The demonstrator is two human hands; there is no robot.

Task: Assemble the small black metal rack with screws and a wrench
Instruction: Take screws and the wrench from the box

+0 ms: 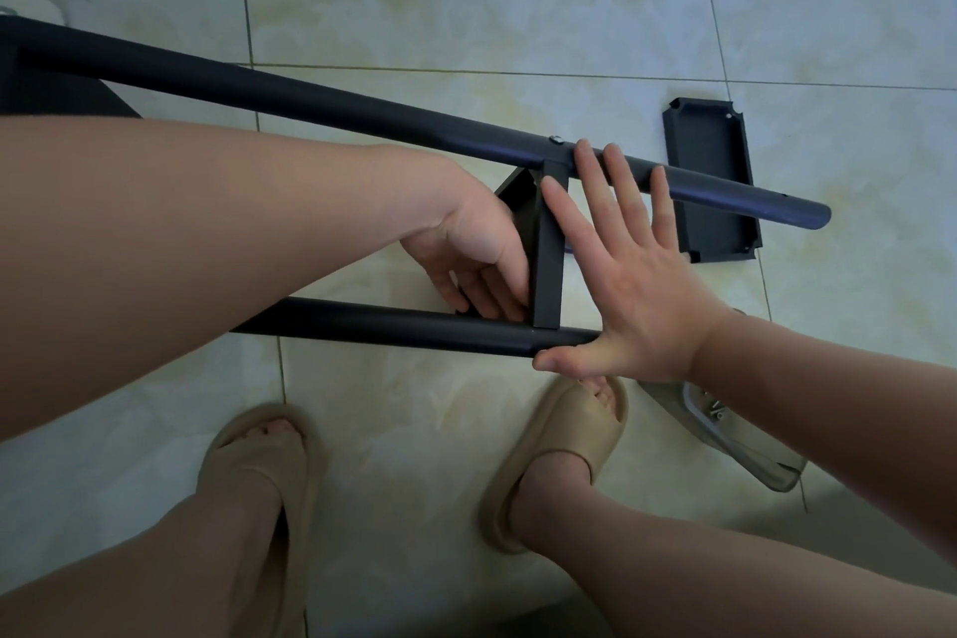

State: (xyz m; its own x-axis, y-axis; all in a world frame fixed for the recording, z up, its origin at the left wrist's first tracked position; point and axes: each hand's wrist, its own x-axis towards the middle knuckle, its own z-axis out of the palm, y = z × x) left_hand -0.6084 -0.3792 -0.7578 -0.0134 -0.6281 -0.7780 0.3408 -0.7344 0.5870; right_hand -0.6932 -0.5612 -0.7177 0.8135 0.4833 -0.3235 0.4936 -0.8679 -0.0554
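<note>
Two long black tubes of the rack [321, 101] run across the view, a far one and a near one [393, 326]. A black shelf tray [546, 254] stands on edge between them, and a silver screw [557, 138] sits in the far tube above it. My left hand [476, 259] reaches between the tubes and its fingers curl round the tray's underside. My right hand [626, 275] lies flat with straight spread fingers against the tray's other side, fingertips on the far tube, thumb on the near tube.
A second black tray [709, 181] lies flat on the tiled floor beyond the far tube. A clear plastic bag with screws [725, 435] lies on the floor at the right. My feet in beige slippers [559, 456] stand just below the near tube.
</note>
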